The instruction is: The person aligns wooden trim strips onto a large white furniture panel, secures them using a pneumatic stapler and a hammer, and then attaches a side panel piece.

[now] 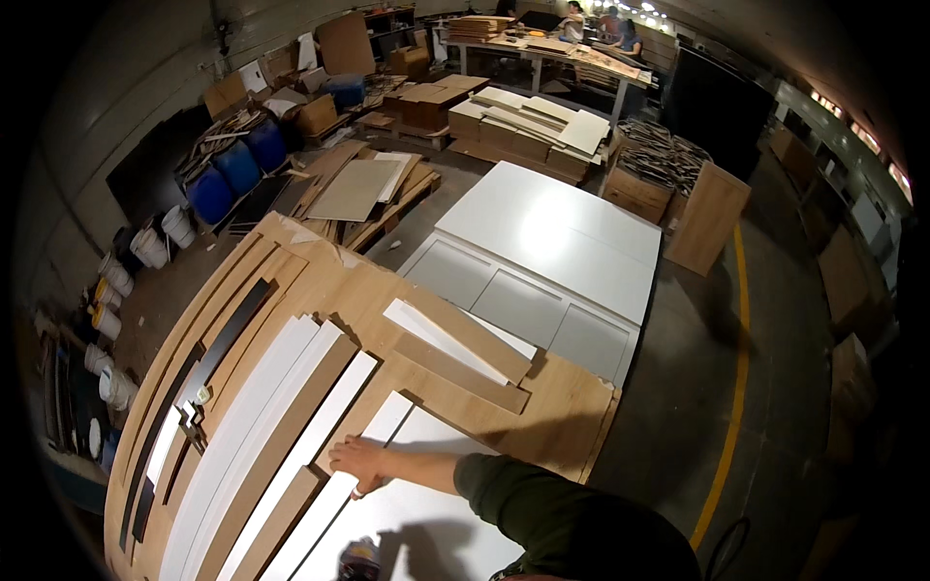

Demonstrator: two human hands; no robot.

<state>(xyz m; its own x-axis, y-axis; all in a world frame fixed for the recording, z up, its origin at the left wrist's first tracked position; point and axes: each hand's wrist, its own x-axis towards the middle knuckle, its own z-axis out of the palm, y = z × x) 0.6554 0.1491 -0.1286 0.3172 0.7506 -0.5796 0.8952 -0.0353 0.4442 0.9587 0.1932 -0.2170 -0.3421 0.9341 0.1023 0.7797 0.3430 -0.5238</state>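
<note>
Of 2 hands, only the right hand [360,463] shows, open with fingers spread across a narrow white board [389,418] just beside a wide white panel [446,508] on the wooden desk [358,290]; the left's state cannot be told. Long white boards [262,416] and dark strips [231,331] crowd the left, shorter brown and white strips [475,344] lie ahead, and white panels [552,232] stand past the far edge. Beyond the right edge, grey floor [668,416] extends to a yellow line [741,339].
</note>
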